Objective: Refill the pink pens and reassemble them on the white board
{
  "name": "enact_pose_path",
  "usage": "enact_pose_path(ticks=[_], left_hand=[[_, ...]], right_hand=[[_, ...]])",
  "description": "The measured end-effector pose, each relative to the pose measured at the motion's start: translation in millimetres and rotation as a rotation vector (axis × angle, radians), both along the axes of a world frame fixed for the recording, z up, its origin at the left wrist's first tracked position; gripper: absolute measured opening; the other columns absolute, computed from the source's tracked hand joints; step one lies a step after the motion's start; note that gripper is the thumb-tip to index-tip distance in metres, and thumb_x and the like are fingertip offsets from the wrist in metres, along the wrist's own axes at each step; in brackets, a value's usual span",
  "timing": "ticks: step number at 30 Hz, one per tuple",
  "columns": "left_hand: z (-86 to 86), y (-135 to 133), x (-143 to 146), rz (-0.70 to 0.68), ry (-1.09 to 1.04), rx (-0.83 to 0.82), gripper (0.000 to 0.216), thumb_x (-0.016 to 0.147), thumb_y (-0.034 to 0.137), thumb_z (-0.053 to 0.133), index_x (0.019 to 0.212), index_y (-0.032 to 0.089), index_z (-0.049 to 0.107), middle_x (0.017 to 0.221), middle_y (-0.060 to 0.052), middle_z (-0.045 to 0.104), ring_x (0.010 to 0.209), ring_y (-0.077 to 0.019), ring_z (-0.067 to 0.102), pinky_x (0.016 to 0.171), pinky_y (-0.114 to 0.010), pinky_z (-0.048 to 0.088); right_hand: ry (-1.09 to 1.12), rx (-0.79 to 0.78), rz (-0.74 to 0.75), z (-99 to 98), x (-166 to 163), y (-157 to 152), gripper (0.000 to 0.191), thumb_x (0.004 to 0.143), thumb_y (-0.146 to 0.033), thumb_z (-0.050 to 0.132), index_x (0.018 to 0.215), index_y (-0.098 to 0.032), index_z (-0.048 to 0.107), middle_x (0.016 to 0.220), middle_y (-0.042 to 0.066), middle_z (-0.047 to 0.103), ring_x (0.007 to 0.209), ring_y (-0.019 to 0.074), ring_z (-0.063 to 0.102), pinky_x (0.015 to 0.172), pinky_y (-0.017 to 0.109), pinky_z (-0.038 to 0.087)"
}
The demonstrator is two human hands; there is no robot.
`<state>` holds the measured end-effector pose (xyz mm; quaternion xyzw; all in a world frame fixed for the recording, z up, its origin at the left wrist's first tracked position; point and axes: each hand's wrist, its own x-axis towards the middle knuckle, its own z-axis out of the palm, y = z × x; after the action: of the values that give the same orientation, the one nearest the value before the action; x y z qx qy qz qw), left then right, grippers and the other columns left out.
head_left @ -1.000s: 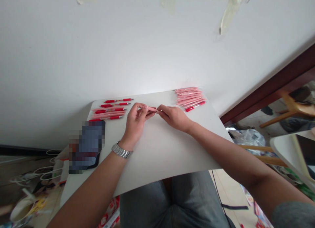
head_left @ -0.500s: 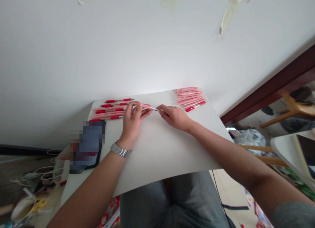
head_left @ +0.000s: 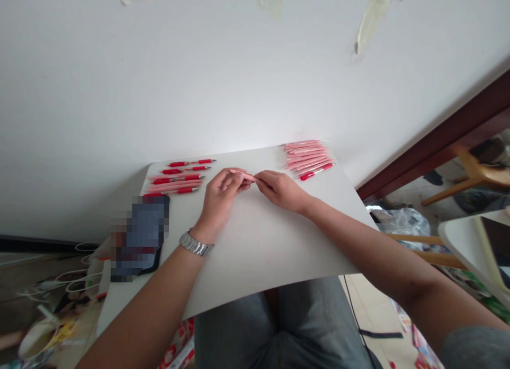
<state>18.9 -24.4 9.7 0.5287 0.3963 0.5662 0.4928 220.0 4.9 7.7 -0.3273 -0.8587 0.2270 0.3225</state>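
My left hand (head_left: 221, 199), a metal watch on its wrist, is closed around a slim pink stick (head_left: 249, 176), perhaps a pen part or a narrow sleeve. The fingers of my right hand (head_left: 281, 191) pinch together at the stick's right end, and their tips hide that end. Both hands meet just above the middle of the white table. Left of them lie several red pens (head_left: 189, 162) with pink sticks (head_left: 175, 186) among them. Beyond my right hand is a pile of pink sticks (head_left: 306, 155), with one red pen (head_left: 316, 172) along its near side.
The white table (head_left: 263, 246) stands against a wall (head_left: 239, 82). A dark phone-like device (head_left: 145, 233), partly pixelated, lies at its left edge. Cables (head_left: 79, 281) and a bin (head_left: 37, 337) are on the floor at left. A wooden chair (head_left: 478, 169) shows at right.
My hands have come closer together. The thin white piece that showed between them is out of sight, and the pink stick now reaches my right fingertips.
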Motion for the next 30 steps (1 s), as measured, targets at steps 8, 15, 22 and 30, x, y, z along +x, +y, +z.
enact_pose_path(ticks=[8,15,22,30], left_hand=[[0.1,-0.5,0.3,-0.01,0.022,0.017,0.033,0.094,0.05,0.077,0.103,0.019,0.075,0.107,-0.01,0.08,0.103,-0.0214,0.076,0.097,-0.037,0.062],[-1.2,1.1,-2.7,0.008,-0.003,0.032,0.031,0.096,0.047,0.077,0.108,0.018,0.075,0.108,-0.01,0.08,0.102,-0.0216,0.077,0.095,-0.036,0.063],[-2.6,2.5,-4.0,0.029,-0.017,0.011,0.033,0.093,0.048,0.08,0.106,0.018,0.075,0.106,-0.01,0.08,0.101,-0.021,0.077,0.095,-0.036,0.064],[0.3,-1.1,-1.4,-0.009,-0.009,0.023,0.032,0.095,0.047,0.078,0.108,0.019,0.074,0.107,-0.01,0.081,0.104,-0.0218,0.078,0.096,-0.038,0.064]], right_hand=[[0.033,-0.033,0.063,4.4,1.0,-2.2,0.039,0.107,-0.022,0.042,0.141,-0.018,0.06,0.106,0.009,0.074,0.093,0.0199,0.067,0.086,0.031,0.05],[0.003,-0.137,-0.013,0.0,3.1,0.4,0.033,0.109,-0.031,0.05,0.138,-0.02,0.06,0.096,0.003,0.077,0.083,0.0171,0.068,0.077,0.027,0.047],[-0.01,-0.011,0.03,0.0,3.5,1.0,0.026,0.11,-0.033,0.048,0.12,-0.019,0.067,0.099,0.008,0.074,0.084,0.0183,0.064,0.075,0.028,0.044],[0.021,-0.018,-0.005,-0.9,3.7,0.8,0.03,0.112,-0.037,0.047,0.125,-0.02,0.067,0.11,0.01,0.075,0.094,0.0202,0.067,0.082,0.03,0.047]])
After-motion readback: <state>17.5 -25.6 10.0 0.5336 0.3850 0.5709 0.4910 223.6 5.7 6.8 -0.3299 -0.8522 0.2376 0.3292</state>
